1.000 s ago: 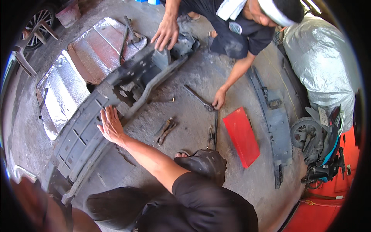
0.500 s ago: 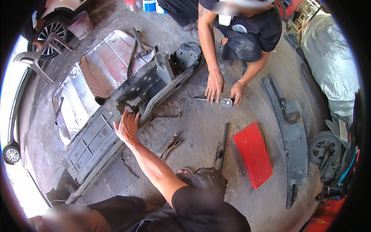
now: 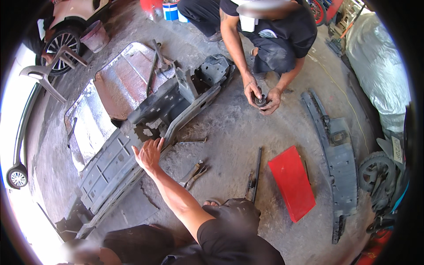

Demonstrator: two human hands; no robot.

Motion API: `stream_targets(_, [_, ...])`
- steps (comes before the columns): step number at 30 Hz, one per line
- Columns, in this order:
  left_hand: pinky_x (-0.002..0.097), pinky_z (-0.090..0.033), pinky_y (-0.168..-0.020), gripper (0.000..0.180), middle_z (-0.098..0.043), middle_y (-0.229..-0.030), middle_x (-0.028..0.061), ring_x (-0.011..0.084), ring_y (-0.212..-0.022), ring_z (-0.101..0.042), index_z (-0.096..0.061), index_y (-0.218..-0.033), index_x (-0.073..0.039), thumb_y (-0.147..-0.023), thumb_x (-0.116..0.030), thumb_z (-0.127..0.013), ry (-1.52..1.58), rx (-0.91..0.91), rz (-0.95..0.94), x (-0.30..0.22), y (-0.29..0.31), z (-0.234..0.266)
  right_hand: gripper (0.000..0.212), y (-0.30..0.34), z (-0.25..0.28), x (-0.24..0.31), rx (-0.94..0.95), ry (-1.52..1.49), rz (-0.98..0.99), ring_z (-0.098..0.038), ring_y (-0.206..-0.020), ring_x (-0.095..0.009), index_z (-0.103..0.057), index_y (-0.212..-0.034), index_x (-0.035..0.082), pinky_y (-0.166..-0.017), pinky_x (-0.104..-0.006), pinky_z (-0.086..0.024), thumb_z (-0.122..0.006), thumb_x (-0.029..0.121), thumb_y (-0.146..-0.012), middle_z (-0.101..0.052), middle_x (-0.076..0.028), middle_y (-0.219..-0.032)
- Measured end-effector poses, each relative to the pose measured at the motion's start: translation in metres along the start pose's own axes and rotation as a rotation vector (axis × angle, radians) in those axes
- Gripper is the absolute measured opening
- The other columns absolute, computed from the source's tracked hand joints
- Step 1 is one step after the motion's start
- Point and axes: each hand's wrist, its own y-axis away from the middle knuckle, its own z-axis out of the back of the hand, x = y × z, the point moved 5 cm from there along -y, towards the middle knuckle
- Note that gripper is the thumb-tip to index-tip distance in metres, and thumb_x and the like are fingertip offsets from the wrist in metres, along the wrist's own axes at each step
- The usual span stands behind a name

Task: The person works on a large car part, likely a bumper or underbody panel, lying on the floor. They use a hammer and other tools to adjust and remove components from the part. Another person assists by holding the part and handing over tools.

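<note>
A long grey metal car body section point(image 3: 106, 161) lies slantwise across the floor on the left. My right hand point(image 3: 149, 153) reaches to its near edge, fingers spread, palm down; it appears to rest on the metal beside a ragged opening point(image 3: 152, 126). At the lower left edge, a blurred patch of skin may be my left arm; its fingers cannot be made out. Closer to me than the section lie locking-plier-like tools point(image 3: 194, 174) and a thin metal bar point(image 3: 192, 141). Opposite, a crouching co-worker holds a dark round-ended tool point(image 3: 260, 100) in both hands.
A silver reflective sheet point(image 3: 84, 126) lies beyond the section, with a hammer-like tool point(image 3: 160, 56) on it. To the right are a black bar point(image 3: 257, 174), a red panel point(image 3: 291, 183), another grey car part point(image 3: 340, 163) and a wheel point(image 3: 376, 174). A plastic chair point(image 3: 42, 73) stands far left.
My right hand has shifted slightly along the edge of the section, its fingers now nearer together. The co-worker has lifted the long tool off the floor and turned its round end upward.
</note>
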Motion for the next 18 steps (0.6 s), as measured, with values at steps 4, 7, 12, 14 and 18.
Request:
stream_targets(4, [0.0265, -0.037, -0.064, 0.017, -0.060, -0.103, 0.0024, 0.0081, -0.084, -0.051, -0.060, -0.101, 0.000, -0.101, -0.012, -0.047, 0.085, -0.080, -0.075, -0.021, -0.028, 0.013, 0.080, -0.002, 0.005, -0.002, -0.043, 0.024, 0.025, -0.057, -0.112, -0.039, -0.064, -0.112, -0.013, -0.118, -0.0589, -0.012, -0.046, 0.063, -0.093, -0.066, -0.026, -0.105])
stream_targets(7, [0.0264, -0.037, -0.062, 0.017, -0.059, -0.104, 0.0019, 0.0075, -0.084, -0.051, -0.060, -0.099, 0.000, -0.101, -0.011, -0.047, 0.304, -0.227, -0.176, -0.044, -0.074, 0.006, 0.080, -0.004, -0.003, -0.007, 0.109, -0.027, 0.017, -0.057, -0.111, -0.038, -0.064, -0.112, -0.013, -0.118, -0.0586, -0.010, -0.046, 0.063, -0.093, -0.066, -0.026, -0.104])
stream_targets(12, [0.0417, -0.039, -0.057, 0.030, -0.049, -0.064, 0.0188, 0.0281, -0.057, -0.050, -0.057, -0.079, 0.001, -0.100, -0.018, -0.049, -0.022, 0.370, -0.399, -0.081, -0.125, -0.131, 0.078, -0.005, -0.002, -0.017, 0.296, -0.110, 0.084, -0.055, -0.116, -0.041, -0.068, -0.106, -0.012, -0.120, -0.0573, -0.007, -0.045, 0.061, -0.094, -0.065, -0.029, -0.108])
stream_targets(14, [0.0471, -0.041, -0.059, 0.034, -0.060, -0.071, 0.0238, 0.0419, -0.065, -0.057, -0.060, -0.080, 0.001, -0.101, -0.025, -0.052, -0.299, 0.572, -0.302, 0.007, -0.112, -0.167, 0.073, 0.001, 0.001, -0.015, 0.172, -0.029, 0.084, -0.045, -0.129, -0.043, -0.073, -0.101, -0.007, -0.119, -0.0590, -0.004, -0.044, 0.059, -0.095, -0.063, -0.028, -0.120])
stream_targets(18, [0.0468, -0.045, -0.063, 0.053, -0.063, -0.066, 0.0212, 0.0350, -0.063, -0.064, -0.064, -0.073, 0.003, -0.100, -0.041, -0.049, -0.350, 0.625, -0.005, 0.134, -0.075, -0.186, 0.068, 0.006, 0.001, -0.022, 0.147, 0.042, 0.081, -0.037, -0.135, -0.042, -0.077, -0.096, 0.000, -0.118, -0.0615, -0.002, -0.044, 0.059, -0.095, -0.062, -0.025, -0.125])
